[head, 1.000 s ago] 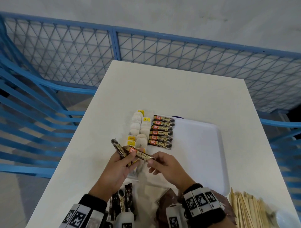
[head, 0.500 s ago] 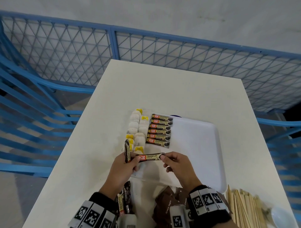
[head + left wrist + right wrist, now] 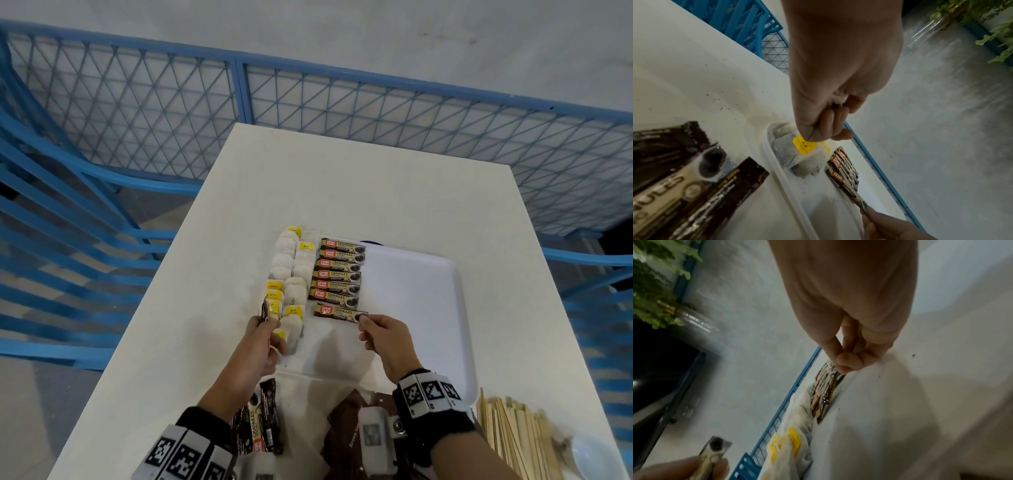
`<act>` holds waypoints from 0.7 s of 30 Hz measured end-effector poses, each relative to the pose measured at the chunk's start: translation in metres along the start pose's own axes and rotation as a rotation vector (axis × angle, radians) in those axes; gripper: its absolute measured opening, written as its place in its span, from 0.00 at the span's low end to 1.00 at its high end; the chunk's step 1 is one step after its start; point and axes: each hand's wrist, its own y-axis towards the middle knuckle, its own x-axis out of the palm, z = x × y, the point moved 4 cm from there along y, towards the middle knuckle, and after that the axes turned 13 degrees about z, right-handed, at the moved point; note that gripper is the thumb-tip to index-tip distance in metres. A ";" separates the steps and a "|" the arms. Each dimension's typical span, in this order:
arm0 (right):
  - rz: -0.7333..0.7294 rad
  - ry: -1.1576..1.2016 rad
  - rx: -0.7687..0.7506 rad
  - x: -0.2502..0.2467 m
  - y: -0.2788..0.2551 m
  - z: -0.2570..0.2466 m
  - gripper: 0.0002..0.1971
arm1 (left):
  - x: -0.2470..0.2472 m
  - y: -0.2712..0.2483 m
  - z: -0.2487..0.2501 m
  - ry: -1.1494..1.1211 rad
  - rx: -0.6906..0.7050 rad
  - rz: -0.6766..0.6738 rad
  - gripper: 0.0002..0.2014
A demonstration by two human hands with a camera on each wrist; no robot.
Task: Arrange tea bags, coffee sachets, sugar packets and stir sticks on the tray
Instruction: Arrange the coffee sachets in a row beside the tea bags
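Note:
A white tray (image 3: 418, 294) holds two columns of tea bags (image 3: 291, 270) with yellow tags on its left side and a row of coffee sachets (image 3: 339, 269) beside them. My right hand (image 3: 363, 323) pinches the right end of one more coffee sachet (image 3: 337, 311), set just below that row. My left hand (image 3: 265, 323) grips spare coffee sachets (image 3: 264, 310) upright over the tray's left edge; the right wrist view shows the spare sachets (image 3: 713, 452) too. In the left wrist view my left hand (image 3: 830, 123) hovers above a tea bag (image 3: 803, 146).
Loose coffee sachets (image 3: 262, 421) lie on the white table (image 3: 342, 188) by my left wrist, brown sugar packets (image 3: 346, 421) by my right. Wooden stir sticks (image 3: 513, 438) and a small white bowl (image 3: 596, 457) sit at the near right. A blue mesh fence (image 3: 239, 96) surrounds the table.
My right hand took one sachet away from the left hand and carried it forward to the near end of the row on the tray. The left hand kept its sachets and shifted left.

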 end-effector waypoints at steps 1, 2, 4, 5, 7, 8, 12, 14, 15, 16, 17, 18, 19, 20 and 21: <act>0.013 -0.032 -0.009 0.002 0.002 0.001 0.06 | 0.000 -0.001 -0.001 0.011 0.000 -0.008 0.06; 0.027 -0.063 -0.020 0.004 0.004 0.002 0.06 | 0.000 -0.002 -0.002 0.025 0.000 -0.015 0.07; 0.058 -0.149 -0.059 0.007 0.006 0.003 0.07 | -0.002 -0.003 -0.004 0.056 0.000 -0.022 0.10; 0.076 -0.216 -0.098 0.009 0.007 0.003 0.08 | -0.002 -0.003 -0.005 0.069 0.003 -0.022 0.11; 0.107 -0.355 -0.204 0.013 0.010 0.001 0.10 | -0.003 -0.004 -0.004 0.091 0.017 -0.020 0.13; 0.122 -0.407 -0.246 0.015 0.011 0.000 0.10 | -0.004 -0.005 -0.004 0.103 0.026 -0.022 0.13; 0.154 -0.463 -0.312 0.017 0.012 -0.005 0.09 | -0.003 -0.008 -0.002 0.104 0.034 -0.036 0.13; 0.172 -0.440 -0.321 0.016 0.012 -0.007 0.08 | -0.002 -0.010 -0.001 0.095 0.029 -0.044 0.12; 0.183 -0.428 -0.333 0.016 0.012 -0.007 0.08 | -0.001 -0.010 0.000 0.088 0.029 -0.048 0.12; 0.191 -0.418 -0.364 0.015 0.011 -0.008 0.08 | 0.000 -0.011 0.001 0.085 0.029 -0.052 0.11; 0.191 -0.402 -0.417 0.016 0.009 -0.011 0.07 | 0.001 -0.011 0.001 0.092 0.032 -0.057 0.11; 0.172 -0.375 -0.488 0.018 0.004 -0.014 0.06 | 0.002 -0.011 0.002 0.108 0.038 -0.064 0.11; 0.125 -0.339 -0.557 0.021 -0.004 -0.020 0.05 | 0.003 -0.011 0.002 0.129 0.044 -0.076 0.11; 0.051 -0.302 -0.608 0.025 -0.014 -0.025 0.05 | 0.004 -0.011 0.002 0.152 0.056 -0.092 0.11; -0.046 -0.267 -0.637 0.029 -0.023 -0.030 0.07 | 0.005 -0.011 0.003 0.181 0.077 -0.114 0.11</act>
